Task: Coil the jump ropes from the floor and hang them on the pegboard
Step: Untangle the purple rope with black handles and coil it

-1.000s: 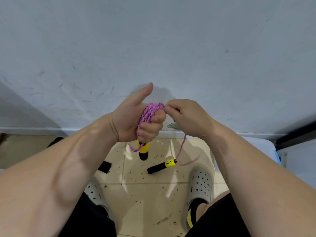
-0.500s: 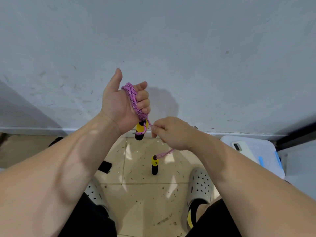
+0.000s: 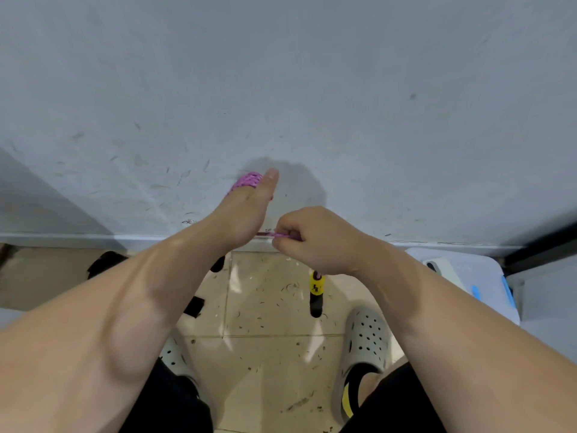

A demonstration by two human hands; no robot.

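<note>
Pink jump rope point(image 3: 248, 182) is wound in a coil round the left hand point(image 3: 246, 214), held up in front of the grey wall point(image 3: 374, 104). Left thumb straight, fingers hidden, so grip cannot be told. Right hand point(image 3: 315, 242) is curled, pinching a taut strand beside the left wrist. Yellow-black handle point(image 3: 316, 292) hangs below the right hand, above the tiled floor point(image 3: 265, 354).

Jump rope point(image 3: 248, 181) mostly behind left hand point(image 3: 245, 212), fingers unseen

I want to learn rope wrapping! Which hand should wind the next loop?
Probably the right hand: it pinches the loose strand, dangling handle below it. The left hand is busy holding the pink coil.
</note>
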